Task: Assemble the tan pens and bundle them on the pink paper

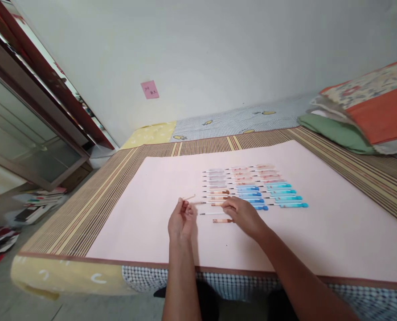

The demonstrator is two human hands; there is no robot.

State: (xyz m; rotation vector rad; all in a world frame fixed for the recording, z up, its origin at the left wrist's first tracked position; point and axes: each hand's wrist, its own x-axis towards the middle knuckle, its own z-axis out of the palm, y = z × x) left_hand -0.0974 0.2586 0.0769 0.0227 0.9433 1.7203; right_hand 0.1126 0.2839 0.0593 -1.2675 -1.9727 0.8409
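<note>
Far left, a brown-framed door with a frosted glass panel (21, 120) leans into view, and beside it runs the woven mat with brown and cream stripes (74, 200). Over the mat lies a broad, pale pink sheet (128, 214), and beyond it a small pink paper note (149, 89) with dark handwriting sits on the plain white wall (104, 58). Now the person's left hand (181, 218), palm turned up above the sheet, thumb and fingertips closed together on a thin, pale beige stick (190, 196) that points out to the right! Just beside it come the slim white rods with dark tips (211, 213), laid crosswise among the pens. Translucent grey pen barrels (216, 177) stack up at the back, with peach-and-brown pen barrels (221, 220) in front, the nearest of them lying apart from the rest, its brown end right by the right hand. Next across, translucent pink patterned barrels (240, 175) fill the rear, and here is the right hand (243, 214), palm down, fingers bunched low over the pens; whether they clamp anything, one cannot tell. Past its knuckles, blue pen barrels (248, 194) and then turquoise ones (290, 198) lie in slanting rows. Far right, a green cushion (338, 133) rests beneath an orange patterned pillow (385, 116).
</note>
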